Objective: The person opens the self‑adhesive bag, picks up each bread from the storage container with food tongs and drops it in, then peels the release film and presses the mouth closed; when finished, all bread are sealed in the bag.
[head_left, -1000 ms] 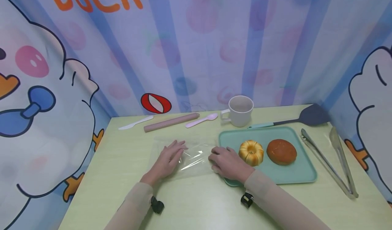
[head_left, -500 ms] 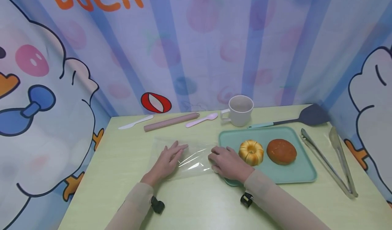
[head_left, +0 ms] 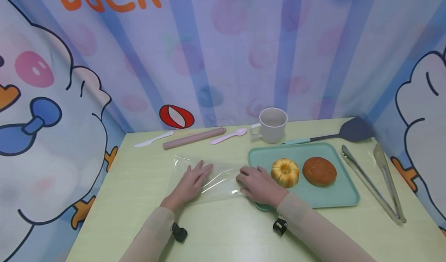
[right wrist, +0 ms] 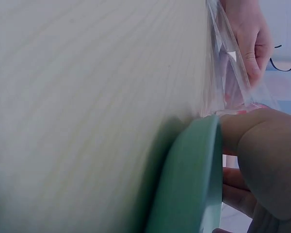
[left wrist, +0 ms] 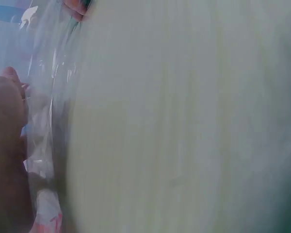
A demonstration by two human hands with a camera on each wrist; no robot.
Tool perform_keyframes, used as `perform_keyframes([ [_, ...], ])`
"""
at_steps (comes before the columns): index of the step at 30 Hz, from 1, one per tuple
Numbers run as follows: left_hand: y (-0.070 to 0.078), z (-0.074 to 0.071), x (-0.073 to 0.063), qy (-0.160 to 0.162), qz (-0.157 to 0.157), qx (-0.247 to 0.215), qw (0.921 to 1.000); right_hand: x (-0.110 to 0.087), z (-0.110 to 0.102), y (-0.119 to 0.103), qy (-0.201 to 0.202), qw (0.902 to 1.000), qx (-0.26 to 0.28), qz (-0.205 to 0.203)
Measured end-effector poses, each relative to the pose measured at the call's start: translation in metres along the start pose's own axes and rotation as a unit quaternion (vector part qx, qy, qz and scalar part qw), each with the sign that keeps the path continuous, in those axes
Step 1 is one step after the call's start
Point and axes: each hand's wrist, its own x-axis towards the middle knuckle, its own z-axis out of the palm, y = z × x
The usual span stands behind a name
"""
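Note:
A clear plastic bag [head_left: 219,180] lies flat on the table between the two hands. My left hand [head_left: 189,182] rests over its left part, fingers extended toward the right. At the bag's right end, my right hand [head_left: 258,184] has its fingers curled and pinches the edge, its palm above the left side of the green tray [head_left: 313,200]. In the right wrist view the bag [right wrist: 233,73] rises in folds close to the tray's rim [right wrist: 194,165]. On the tray sit a ridged ring-shaped bun [head_left: 285,173] and a brown oval bread [head_left: 319,171].
Along the back lie a white plastic knife [head_left: 154,139], a pinkish rolling pin [head_left: 194,138] and a lilac spoon [head_left: 229,136]. A mug [head_left: 273,125] stands behind the tray, beside a dark spatula [head_left: 355,130]. Metal tongs [head_left: 371,184] lie at the right.
Both hands stay almost in place. The shine on the plastic bag shifts, and its far left corner now catches light and looks slightly lifted.

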Motion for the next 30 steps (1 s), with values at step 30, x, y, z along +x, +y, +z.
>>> perform_keyframes([
  [30,0.005,0.004,0.0,-0.003,-0.009,-0.043,0.999,-0.026,-0.036,0.005,0.062,0.9976,0.031,0.003],
])
